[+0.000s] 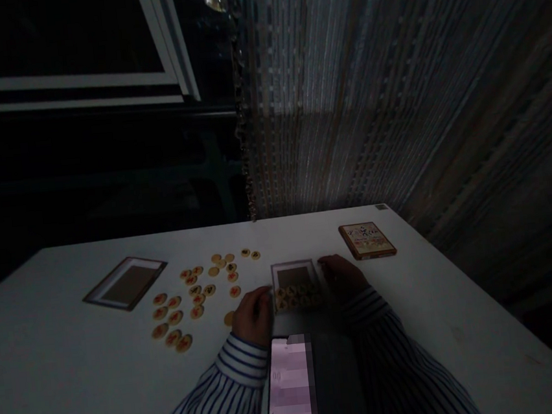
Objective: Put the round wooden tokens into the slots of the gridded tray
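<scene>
A small open box (291, 263) lies in front of me, with two rows of round chess pieces (292, 296) at its near end. My left hand (252, 316) rests by the box's left edge, fingers curled inward; whether they pinch anything is hidden. On the opposite side my right hand (345, 277) is at the right edge, also with curled fingers, dim and in shadow. Left of the box, many loose wooden discs (174, 317) with red or black characters are spread over the white table (101, 373). One plain disc (229, 318) lies beside my left hand.
A second open tray (127, 284) with a bare brown bottom lies at the far left. A square box with a printed lid (368, 240) sits at the back right. Between my forearms is a lit phone (288, 388). A string curtain (324, 98) hangs behind the table.
</scene>
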`<state>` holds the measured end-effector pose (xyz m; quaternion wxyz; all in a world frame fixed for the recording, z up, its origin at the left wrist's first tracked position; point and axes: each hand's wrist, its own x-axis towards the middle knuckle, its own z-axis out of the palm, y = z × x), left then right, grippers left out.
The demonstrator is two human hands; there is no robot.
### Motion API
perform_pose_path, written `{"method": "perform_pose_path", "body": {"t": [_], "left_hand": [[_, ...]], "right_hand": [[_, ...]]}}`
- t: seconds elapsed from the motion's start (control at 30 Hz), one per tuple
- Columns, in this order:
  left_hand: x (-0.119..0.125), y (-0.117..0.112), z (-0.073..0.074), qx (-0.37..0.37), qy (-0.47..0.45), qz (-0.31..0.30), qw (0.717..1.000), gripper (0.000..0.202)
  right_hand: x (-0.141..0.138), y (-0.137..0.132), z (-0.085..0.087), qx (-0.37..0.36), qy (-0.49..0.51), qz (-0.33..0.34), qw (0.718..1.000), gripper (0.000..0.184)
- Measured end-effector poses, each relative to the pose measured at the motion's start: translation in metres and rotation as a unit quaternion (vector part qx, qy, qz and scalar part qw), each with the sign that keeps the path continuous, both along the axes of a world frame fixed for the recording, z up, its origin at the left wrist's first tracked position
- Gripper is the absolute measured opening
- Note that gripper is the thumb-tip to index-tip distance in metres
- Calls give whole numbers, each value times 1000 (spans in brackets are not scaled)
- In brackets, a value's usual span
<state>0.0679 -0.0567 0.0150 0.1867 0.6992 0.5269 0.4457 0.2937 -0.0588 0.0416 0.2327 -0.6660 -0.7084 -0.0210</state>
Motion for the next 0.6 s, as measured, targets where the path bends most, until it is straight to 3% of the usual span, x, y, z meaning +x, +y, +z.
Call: {"method": "perform_pose_path", "body": {"t": [0.33, 0.6], "left_hand": [[-5, -3, 4, -48, -48, -18, 998, 31], [-13, -14, 15, -23, -18, -34, 999, 25]], "right_hand": [[9, 8, -13, 75, -1, 8, 997, 28], [6, 7, -12, 132, 12, 41, 990, 28]]}}
